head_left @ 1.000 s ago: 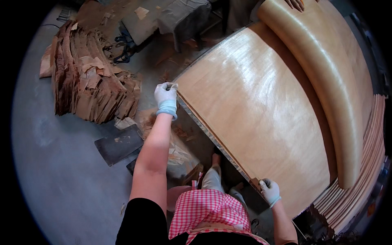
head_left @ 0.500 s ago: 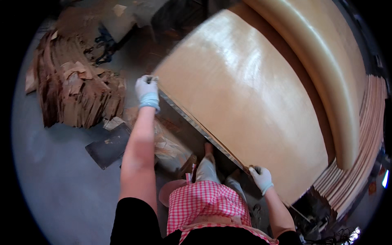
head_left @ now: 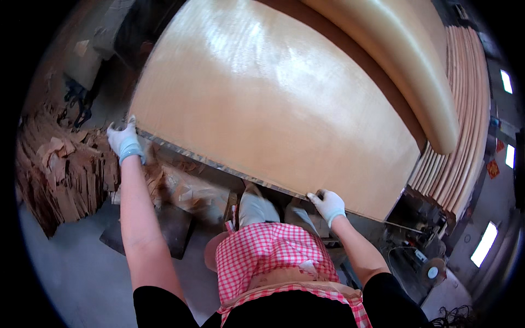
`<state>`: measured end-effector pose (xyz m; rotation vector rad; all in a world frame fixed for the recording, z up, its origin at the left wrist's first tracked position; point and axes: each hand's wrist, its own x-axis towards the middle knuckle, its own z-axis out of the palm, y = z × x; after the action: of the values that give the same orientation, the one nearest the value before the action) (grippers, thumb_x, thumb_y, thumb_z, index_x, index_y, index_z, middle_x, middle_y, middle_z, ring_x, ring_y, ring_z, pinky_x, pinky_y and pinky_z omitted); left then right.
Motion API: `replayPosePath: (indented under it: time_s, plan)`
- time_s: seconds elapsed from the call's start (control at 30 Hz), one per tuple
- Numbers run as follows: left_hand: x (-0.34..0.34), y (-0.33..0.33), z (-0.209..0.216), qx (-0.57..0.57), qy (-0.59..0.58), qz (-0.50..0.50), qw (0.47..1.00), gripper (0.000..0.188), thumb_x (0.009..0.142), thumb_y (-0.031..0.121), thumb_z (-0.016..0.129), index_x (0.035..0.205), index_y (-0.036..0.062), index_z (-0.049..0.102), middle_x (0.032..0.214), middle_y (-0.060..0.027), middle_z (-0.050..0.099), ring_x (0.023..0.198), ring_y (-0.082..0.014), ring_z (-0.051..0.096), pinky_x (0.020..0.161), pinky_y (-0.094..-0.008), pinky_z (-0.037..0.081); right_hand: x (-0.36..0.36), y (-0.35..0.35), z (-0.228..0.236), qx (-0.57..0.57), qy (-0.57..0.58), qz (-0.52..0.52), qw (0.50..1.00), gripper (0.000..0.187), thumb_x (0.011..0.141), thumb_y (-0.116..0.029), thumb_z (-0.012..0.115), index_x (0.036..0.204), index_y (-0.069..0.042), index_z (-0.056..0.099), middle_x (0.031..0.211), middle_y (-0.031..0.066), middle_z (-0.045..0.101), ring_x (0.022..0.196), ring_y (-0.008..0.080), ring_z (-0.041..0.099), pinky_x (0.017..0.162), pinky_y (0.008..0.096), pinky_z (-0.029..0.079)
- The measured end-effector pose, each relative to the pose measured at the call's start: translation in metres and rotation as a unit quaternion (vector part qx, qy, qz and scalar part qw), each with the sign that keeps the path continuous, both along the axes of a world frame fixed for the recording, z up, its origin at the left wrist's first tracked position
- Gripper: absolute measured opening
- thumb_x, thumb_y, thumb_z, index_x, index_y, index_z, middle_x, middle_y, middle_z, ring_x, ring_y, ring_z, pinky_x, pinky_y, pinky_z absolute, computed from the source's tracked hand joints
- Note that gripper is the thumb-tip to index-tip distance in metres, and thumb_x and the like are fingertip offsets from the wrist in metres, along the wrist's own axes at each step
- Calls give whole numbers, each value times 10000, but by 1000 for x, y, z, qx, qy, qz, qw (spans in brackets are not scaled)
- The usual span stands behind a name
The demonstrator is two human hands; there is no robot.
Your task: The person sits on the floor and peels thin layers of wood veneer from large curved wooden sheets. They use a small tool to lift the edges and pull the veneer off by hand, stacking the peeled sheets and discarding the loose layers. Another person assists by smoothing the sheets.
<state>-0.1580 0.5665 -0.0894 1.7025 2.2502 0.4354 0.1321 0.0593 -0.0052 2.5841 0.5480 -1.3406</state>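
Observation:
A large, smooth tan wood veneer sheet (head_left: 262, 104) lies spread before me, with a mottled strip along its near edge. My left hand (head_left: 126, 140), in a white glove with a pale blue cuff, touches the near left corner. Its thumb rests against the corner, and the fingers stand apart from it. My right hand (head_left: 328, 205), gloved alike, is closed on the near edge towards the right, thumb at the rim and fingers curled. What lies under the sheet is mostly hidden.
Beyond the sheet lies a thick rolled-over tan sheet (head_left: 404, 60). A stack of layered sheets (head_left: 465, 109) stands at the right. Torn brown veneer scraps (head_left: 60, 169) are heaped at the left, near a dark flat board (head_left: 169, 229) on the floor. A spool (head_left: 433, 271) sits lower right.
My view has turned, so the sheet's near edge lies more level. The left hand has parted its thumb from its fingers at the corner. The right hand remains at the near edge.

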Motion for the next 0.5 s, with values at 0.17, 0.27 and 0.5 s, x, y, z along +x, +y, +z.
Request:
replayPosePath:
  time_s: [0.17, 0.27, 0.5]
  plan:
    - [-6, 9, 5, -21, 82, -10, 996, 892, 642, 557, 812, 1279, 11, 511, 1244, -241, 574, 1152, -348, 563, 986, -403, 453, 1, 2, -6, -12, 3, -7, 1000, 561, 844, -583, 563, 925, -42, 689, 903, 196, 684, 909, 356, 650, 798, 438, 500]
    - [-14, 3, 10, -3, 49, 58, 997, 1038, 643, 659, 755, 1339, -41, 436, 1338, -284, 484, 1246, -377, 487, 1035, -433, 418, 1, 6, -6, -4, 3, 8, 1000, 561, 843, -589, 558, 920, -49, 689, 904, 189, 685, 907, 354, 651, 794, 435, 504]
    - [113, -274, 54, 19, 66, -473, 878, 827, 815, 349, 662, 1410, -102, 307, 1512, -287, 231, 1415, -394, 221, 1177, -488, 127, -3, 0, -9, 46, -20, 15, 999, 550, 837, -591, 554, 890, -64, 700, 873, 175, 692, 855, 348, 669, 735, 452, 523]
